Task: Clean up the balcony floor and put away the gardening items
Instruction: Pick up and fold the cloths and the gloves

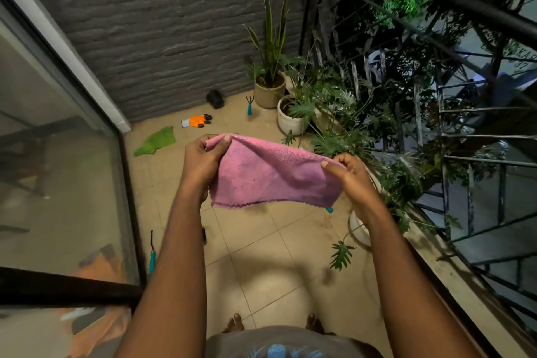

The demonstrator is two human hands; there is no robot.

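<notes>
Head view shows a pink cloth (pixel 270 174) stretched in the air above the tiled floor (pixel 261 241). The left hand (pixel 200 163) pinches its upper left corner and the right hand (pixel 348 174) pinches its upper right corner. On the floor lie a green cloth (pixel 155 141), an orange glove (pixel 199 120), a small rake (pixel 249 104) and a teal-handled tool (pixel 152 259) beside the glass door (pixel 58 183). Beyond the railing (pixel 479 136), partly hidden writing (pixel 521 64) reads "KA" and "37".
</notes>
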